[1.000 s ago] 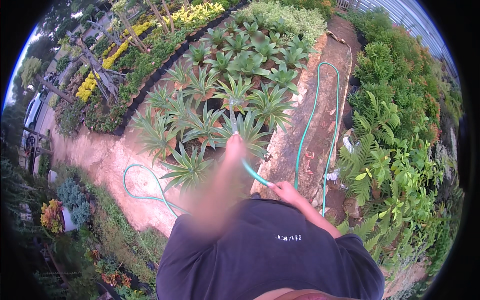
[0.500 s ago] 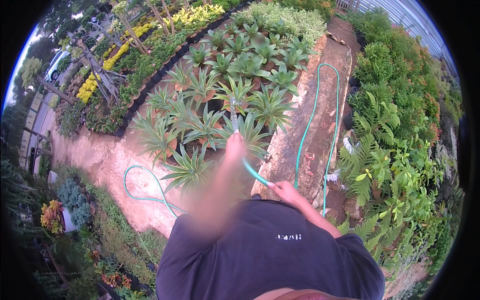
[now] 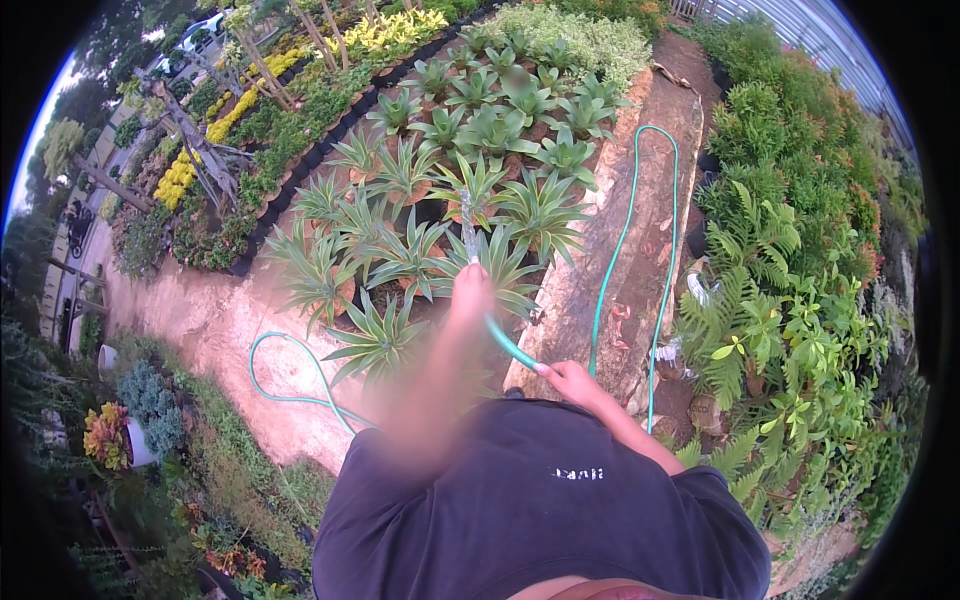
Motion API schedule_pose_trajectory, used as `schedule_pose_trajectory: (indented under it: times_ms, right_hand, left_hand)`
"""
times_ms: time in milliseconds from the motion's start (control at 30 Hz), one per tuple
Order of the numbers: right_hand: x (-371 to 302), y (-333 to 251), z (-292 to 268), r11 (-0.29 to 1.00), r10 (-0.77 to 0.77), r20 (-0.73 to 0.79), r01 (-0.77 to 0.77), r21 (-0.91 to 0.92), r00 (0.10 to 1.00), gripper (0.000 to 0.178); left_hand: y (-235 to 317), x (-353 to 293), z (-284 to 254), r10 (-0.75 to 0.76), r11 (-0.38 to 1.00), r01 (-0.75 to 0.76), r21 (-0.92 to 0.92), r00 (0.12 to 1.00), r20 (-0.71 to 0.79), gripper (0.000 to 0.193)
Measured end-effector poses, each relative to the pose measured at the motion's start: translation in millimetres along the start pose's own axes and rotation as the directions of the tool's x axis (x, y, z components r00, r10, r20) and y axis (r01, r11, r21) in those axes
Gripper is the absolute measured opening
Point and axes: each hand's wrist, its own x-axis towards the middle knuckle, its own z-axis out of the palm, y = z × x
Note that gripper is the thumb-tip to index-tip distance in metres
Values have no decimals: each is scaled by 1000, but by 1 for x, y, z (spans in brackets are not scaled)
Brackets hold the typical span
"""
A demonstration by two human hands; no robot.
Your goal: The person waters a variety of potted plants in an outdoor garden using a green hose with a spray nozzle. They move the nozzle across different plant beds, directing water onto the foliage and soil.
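Note:
My left hand (image 3: 471, 287) is closed round the front end of a green garden hose (image 3: 512, 347), its arm stretched forward and partly blurred. From the end a stream of water (image 3: 467, 225) runs onto a spiky potted plant (image 3: 472, 188) with pale-edged leaves. Closer to my body, my right hand (image 3: 568, 381) grips the same hose with thumb and fingers. More spiky plants (image 3: 410, 252) stand in pots ahead and to the left of my hands. Behind them grow broad-leaved green rosettes (image 3: 497, 127).
A long hose loop (image 3: 640, 131) lies on the dirt path (image 3: 640, 230) to the right. Another hose loop (image 3: 262, 337) rests on the paving (image 3: 215, 330) at left. Ferns (image 3: 745, 250) and shrubs border the right side; a white pot (image 3: 138, 442) stands at lower left.
Both hands keep their places on the hose, and water still runs onto the same plant. In the far left background, a vehicle has shifted position.

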Motion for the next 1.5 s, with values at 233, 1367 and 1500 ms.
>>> schedule_pose_trajectory:
  times_ms: [233,1367,1500]
  right_hand:
    - [0,3,1,1000,-3,-3,3,11,1000,66]
    - [4,4,-3,996,56,37,-59,63,998,70]
    - [5,-1,-7,995,88,61,-90,33,994,70]
  left_hand:
    - [-2,0,1,57,997,-58,47,998,6,35]
    - [15,-4,23,-45,999,44,-30,999,-5,31]
    - [14,-1,17,-88,981,91,-170,996,24,32]
